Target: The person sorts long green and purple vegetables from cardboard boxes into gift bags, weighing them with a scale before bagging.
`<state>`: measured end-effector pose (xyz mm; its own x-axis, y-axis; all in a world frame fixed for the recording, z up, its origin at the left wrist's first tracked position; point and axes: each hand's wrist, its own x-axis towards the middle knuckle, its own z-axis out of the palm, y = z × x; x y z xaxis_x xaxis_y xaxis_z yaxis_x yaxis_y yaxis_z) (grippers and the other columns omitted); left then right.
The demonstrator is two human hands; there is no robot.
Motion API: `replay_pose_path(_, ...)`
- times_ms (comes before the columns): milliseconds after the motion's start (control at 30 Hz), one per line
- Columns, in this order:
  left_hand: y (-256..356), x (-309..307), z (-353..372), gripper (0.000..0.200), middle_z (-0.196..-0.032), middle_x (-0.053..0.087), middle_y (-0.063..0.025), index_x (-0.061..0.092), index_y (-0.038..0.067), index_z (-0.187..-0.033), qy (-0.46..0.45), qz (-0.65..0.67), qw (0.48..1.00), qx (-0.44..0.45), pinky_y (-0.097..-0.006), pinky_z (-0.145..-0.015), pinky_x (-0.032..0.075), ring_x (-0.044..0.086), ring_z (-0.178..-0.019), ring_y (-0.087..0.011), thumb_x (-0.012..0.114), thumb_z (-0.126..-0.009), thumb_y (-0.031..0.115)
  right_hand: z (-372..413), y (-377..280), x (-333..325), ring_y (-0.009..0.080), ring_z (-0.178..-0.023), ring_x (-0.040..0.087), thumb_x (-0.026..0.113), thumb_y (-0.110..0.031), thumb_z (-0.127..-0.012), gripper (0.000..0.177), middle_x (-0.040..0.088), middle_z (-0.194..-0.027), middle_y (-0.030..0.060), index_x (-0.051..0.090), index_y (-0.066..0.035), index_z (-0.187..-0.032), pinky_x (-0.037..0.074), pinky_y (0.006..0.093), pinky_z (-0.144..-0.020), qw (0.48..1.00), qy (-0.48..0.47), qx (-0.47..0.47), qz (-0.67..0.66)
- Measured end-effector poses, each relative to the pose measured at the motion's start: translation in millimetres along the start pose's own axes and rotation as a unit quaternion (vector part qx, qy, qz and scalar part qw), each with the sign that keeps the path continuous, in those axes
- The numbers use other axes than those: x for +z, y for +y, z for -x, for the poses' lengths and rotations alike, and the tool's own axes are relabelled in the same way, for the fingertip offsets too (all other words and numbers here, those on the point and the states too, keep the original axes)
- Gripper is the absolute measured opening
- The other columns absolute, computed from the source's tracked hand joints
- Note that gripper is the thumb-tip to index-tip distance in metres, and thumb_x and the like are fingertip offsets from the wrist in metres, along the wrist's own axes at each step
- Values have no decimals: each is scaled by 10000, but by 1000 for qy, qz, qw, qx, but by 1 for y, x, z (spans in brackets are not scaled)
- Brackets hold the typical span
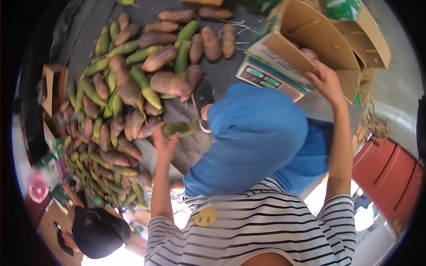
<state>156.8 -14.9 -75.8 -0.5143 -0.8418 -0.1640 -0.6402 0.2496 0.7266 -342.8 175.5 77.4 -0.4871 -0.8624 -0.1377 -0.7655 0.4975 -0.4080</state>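
gourd (pixel 183 129), green, is clamped by one end in the left hand (pixel 165 141), left of the blue trousers (pixel 255 137) and just beside the pile (pixel 127 86) of green and brown ones on the left. the right hand (pixel 329 83), well apart, is at the box (pixel 284 55), far right; whether it grips the side, i cannot tell. the box sits on a scale (pixel 262 76).

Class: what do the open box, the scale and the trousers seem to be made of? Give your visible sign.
Box: matt brown cardboard, by its stiff, creased flaps.
Scale: probably plastic or metal, smooth and pale around lit digits.
Trousers: matt blue cloth, perhaps denim, by the soft folds.
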Motion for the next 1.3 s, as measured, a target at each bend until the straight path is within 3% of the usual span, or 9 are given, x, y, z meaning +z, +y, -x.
replay_pose_path(100, 111, -57, -55, 570, -1139, 535, -118, 487, 4, -1201, 111, -21, 989, 95, -335, -957, 412, 536, -1061, -242, 760, -701, 30, 5, 5, 3, 369, -933, 600, 660, -174, -822, 328, 631, -1004, 184, 587, -59, -1121, 480, 404, -792, 1000, 18, -20, 12)
replay_pose_path(300, 278, -56, -116, 547, -1205, 535, -168, 425, -32, -1249, 202, 277, 904, 255, -358, -944, 475, 556, -1095, -235, 699, -777, -62, 9, 3, 1, 391, -864, 595, 650, -189, -817, 207, 633, -894, 182, 578, -46, -949, 473, 469, -731, 1000, 19, -19, 11)
replay_pose_path(500, 383, 38, -161, 531, -1043, 589, -102, 497, -8, -1177, -71, 318, 908, 262, -285, -806, 498, 584, -944, -166, 775, -768, 185, 10, 5, 1, 402, -854, 589, 641, -179, -823, 195, 626, -878, 196, 560, -31, -921, 469, 479, -723, 999, 11, -25, 28)
replay_pose_path(767, 222, 42, -182, 440, -1112, 589, -167, 564, -17, -1122, 106, -5, 967, 230, -373, -904, 443, 562, -1054, -290, 715, -795, 236, 8, 0, -1, 393, -879, 578, 628, -169, -834, 208, 604, -886, 190, 520, -36, -951, 459, 463, -735, 999, 0, -40, 1)
replay_pose_path(900, 59, 0, -183, 659, -1115, 539, -242, 502, -64, -1160, 276, -209, 930, 123, -448, -964, 393, 495, -1074, -396, 794, -688, 290, 8, -3, -4, 386, -871, 582, 637, -169, -825, 205, 603, -878, 186, 527, -41, -943, 463, 454, -731, 1000, 0, -28, 1)
replay_pose_path(1067, -80, -44, -197, 1138, -1268, 486, -270, 388, -96, -1309, 237, -323, 897, -189, -485, -980, 422, 473, -1197, -406, 795, -551, 649, 7, 1, 0, 381, -860, 592, 646, -180, -814, 204, 614, -887, 180, 546, -46, -931, 472, 459, -724, 999, -2, -39, 12)
replay_pose_path(1133, -118, -43, -205, 923, -1109, 610, -211, 503, -103, -1207, 176, 42, 964, -195, -439, -878, 494, 629, -952, -328, 884, -565, 439, 8, 2, -1, 376, -861, 595, 644, -189, -820, 204, 617, -894, 174, 556, -48, -938, 476, 455, -728, 999, -4, -24, 25)
replay_pose_path(1233, -91, -41, -200, 927, -1105, 590, -150, 416, -39, -1290, 178, 103, 918, -339, -407, -652, 540, 619, -858, -282, 881, -591, 354, 10, -2, -5, 368, -860, 599, 636, -200, -831, 205, 616, -890, 174, 564, -52, -954, 478, 448, -724, 1000, -10, -15, 24)
replay_pose_path(1300, -87, -37, -196, 929, -1134, 566, -135, 383, 23, -1318, 211, 117, 921, -305, -392, -559, 522, 606, -859, -274, 875, -600, 346, 13, -3, -11, 361, -900, 596, 646, -228, -821, 260, 619, -934, 173, 567, -37, -978, 474, 449, -766, 999, -30, -7, 22)
